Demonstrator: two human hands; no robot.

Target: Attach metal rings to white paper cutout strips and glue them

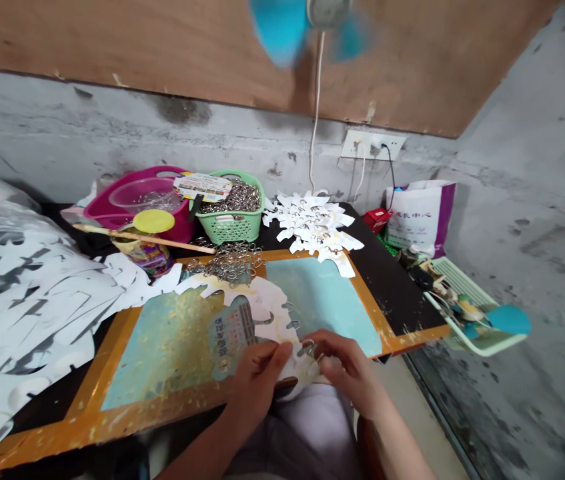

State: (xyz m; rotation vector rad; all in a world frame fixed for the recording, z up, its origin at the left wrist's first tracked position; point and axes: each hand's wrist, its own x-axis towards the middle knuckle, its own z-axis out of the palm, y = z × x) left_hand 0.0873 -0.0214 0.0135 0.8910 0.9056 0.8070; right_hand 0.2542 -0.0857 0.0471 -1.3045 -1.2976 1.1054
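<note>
A curved white cut-out sheet [268,300] with notched edges and yellowish smears lies over the near part of the mat and reaches toward my lap. My left hand [262,370] pinches its near end between thumb and fingers. At that end's right edge, my right hand [347,367] closes its fingers on a small metal ring [308,347]. More rings sit along the sheet's right side. Beyond the sheet's far end, loose metal rings [232,260] are heaped. Under everything is a turquoise mat [329,300] edged with orange-brown tape, its left half speckled yellow.
White cut-outs [37,313] pile up at left. Behind stand a magenta basin [137,180], a green basket [232,228] of metal pieces and a yellow-lidded jar [149,250] under a wooden stick [147,237]. Ringed cut-outs [312,220] are stacked back right, near a light-green tray [487,343].
</note>
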